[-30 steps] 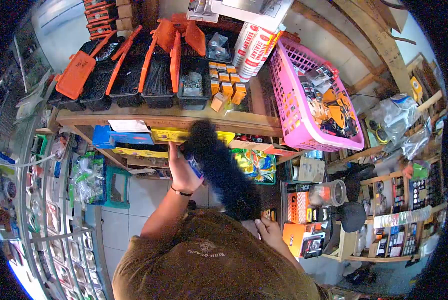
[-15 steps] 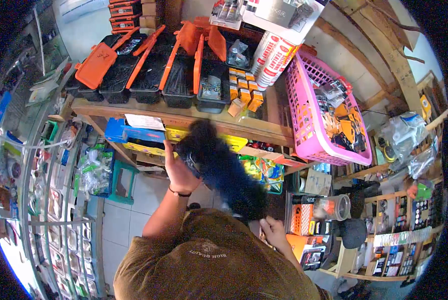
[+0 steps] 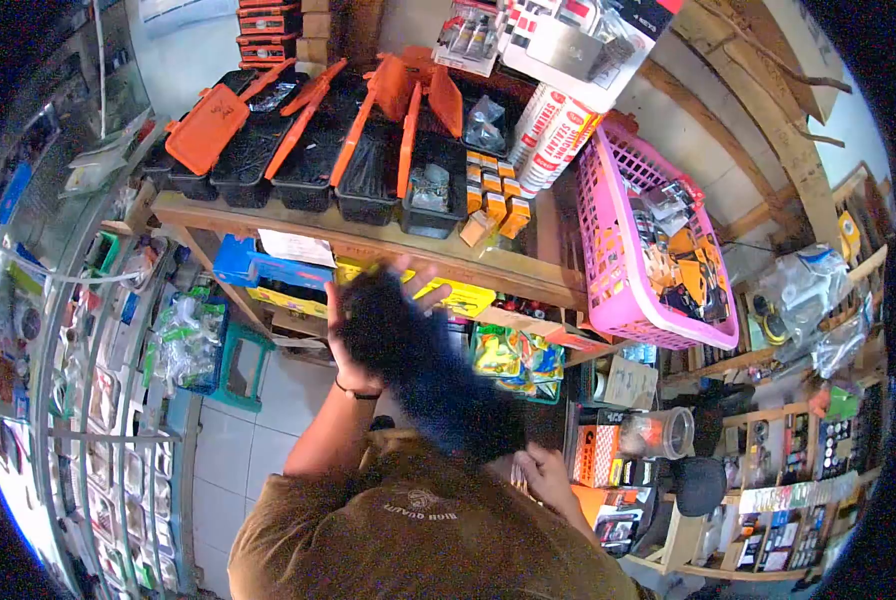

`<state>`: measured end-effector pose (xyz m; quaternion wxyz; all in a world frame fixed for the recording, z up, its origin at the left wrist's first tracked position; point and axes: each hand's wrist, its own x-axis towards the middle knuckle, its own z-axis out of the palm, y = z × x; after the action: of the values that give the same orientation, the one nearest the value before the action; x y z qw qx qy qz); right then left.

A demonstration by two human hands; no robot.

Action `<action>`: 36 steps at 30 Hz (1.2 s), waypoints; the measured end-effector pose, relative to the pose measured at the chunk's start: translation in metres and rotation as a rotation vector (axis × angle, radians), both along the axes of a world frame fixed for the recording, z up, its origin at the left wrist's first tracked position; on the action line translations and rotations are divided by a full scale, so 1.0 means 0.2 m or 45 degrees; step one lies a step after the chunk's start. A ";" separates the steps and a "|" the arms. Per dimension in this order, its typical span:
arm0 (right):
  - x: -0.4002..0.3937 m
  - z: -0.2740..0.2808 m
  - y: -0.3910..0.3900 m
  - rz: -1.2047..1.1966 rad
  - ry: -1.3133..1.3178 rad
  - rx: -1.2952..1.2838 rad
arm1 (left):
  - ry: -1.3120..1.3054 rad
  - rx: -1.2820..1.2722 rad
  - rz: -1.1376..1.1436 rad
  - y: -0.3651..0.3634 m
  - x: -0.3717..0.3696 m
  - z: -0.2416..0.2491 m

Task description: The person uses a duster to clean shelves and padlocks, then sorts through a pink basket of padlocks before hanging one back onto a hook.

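Observation:
A long, dark, fluffy feather duster (image 3: pixel 438 375), blurred by motion, slants across the middle of the view. Its lower end meets my right hand (image 3: pixel 546 480), whose fingers are closed at the handle end; the handle itself is mostly hidden. The fluffy far end lies over the palm of my left hand (image 3: pixel 348 350). Stretched fingertips of that hand show apart beyond the feathers, and a thin dark band circles the wrist.
Ahead stands a wooden shelf (image 3: pixel 368 240) with black bins under orange lids (image 3: pixel 208 130), small orange boxes (image 3: pixel 495 205) and sealant tubes (image 3: pixel 553 140). A pink basket (image 3: pixel 613 260) of packaged goods sits right. Glass display racks (image 3: pixel 118 440) line the left.
The duster's fluffy end has shifted left and down, across my left palm, and the left fingertips now show beyond it. My right hand has stayed near the same place.

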<state>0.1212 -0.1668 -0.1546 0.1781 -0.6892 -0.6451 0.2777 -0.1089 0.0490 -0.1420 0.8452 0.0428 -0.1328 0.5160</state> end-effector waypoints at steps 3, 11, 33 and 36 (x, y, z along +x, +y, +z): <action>0.01 -0.06 -0.01 -0.005 0.053 0.019 | -0.263 -0.241 -0.092 -0.03 -0.05 0.05; 0.03 0.05 0.06 0.121 -0.033 -0.049 | -0.165 -0.315 -0.076 -0.03 -0.09 0.11; 0.01 0.05 0.04 -0.135 0.048 0.002 | 0.095 0.113 0.088 0.00 -0.11 0.14; 0.00 0.07 0.04 0.177 0.045 -0.100 | 0.114 0.119 0.080 0.01 -0.09 0.16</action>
<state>0.1205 -0.1590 -0.1412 0.1424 -0.6442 -0.6768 0.3266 -0.1274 0.0513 -0.1102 0.8306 0.1094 -0.1174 0.5332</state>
